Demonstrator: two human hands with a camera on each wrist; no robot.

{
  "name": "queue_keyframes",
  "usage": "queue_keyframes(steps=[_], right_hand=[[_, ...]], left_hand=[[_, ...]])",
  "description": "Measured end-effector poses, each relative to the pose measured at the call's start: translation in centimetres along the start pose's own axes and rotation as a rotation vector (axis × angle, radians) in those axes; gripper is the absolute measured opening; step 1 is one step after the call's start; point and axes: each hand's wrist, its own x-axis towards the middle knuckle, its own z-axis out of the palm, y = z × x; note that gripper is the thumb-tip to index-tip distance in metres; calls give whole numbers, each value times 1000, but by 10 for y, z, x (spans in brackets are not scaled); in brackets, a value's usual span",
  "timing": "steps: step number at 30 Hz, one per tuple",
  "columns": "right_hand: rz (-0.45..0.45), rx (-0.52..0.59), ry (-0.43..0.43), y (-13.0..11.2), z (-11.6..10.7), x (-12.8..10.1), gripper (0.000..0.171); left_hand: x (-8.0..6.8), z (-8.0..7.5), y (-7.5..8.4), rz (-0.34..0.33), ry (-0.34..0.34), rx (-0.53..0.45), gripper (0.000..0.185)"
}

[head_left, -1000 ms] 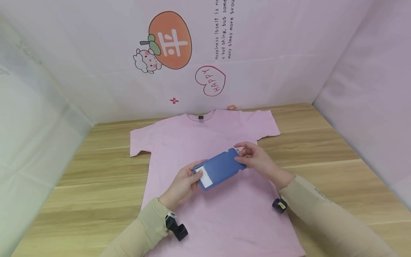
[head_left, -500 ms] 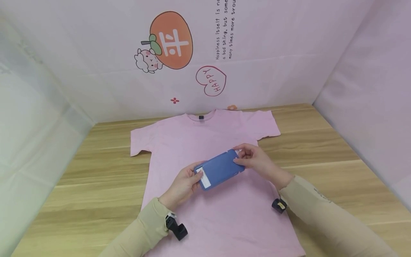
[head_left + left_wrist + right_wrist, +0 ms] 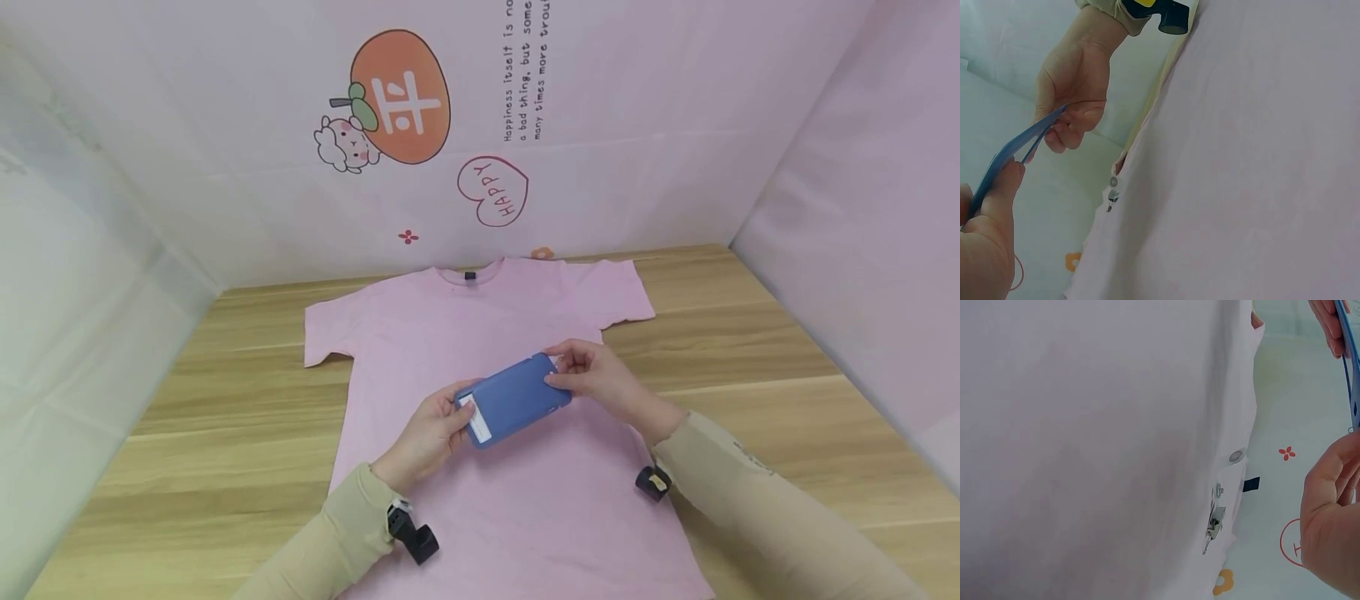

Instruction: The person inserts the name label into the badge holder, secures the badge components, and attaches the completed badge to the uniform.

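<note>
A flat blue board [image 3: 514,399] with a white label at its near-left end hangs just above a pink T-shirt [image 3: 450,333] spread on the wooden table [image 3: 750,350]. My left hand [image 3: 435,429] pinches the board's left end and my right hand [image 3: 592,377] pinches its right end. In the left wrist view the blue board [image 3: 1013,153] shows edge-on between my left hand's thumb [image 3: 997,187] and the right hand [image 3: 1075,94]. In the right wrist view the blue board's thin edge [image 3: 1349,356] rises past my right hand [image 3: 1332,512], above the pink T-shirt [image 3: 1097,450].
The shirt lies flat, collar toward the back wall [image 3: 600,125], which carries cartoon stickers. Pale walls close in the table at left and right. Bare wood shows on both sides of the shirt. A small metal clip [image 3: 1213,519] sits at the shirt's edge.
The blue board has tipped flatter and sunk slightly toward the shirt. Both hands keep their grip at its ends.
</note>
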Motion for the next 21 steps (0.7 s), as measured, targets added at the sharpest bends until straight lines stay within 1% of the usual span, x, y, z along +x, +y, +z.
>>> queue_keyframes(steps=[6,13,21], right_hand=[[-21,-31,3,-2,4,-1,41],[3,-7,7,-3,6,-1,42],[1,14,-12,-2,6,-2,43]], left_hand=[[1,2,0,3,-10,-24,44],[0,3,1,-2,1,-16,44],[1,3,0,1,-5,-24,44]])
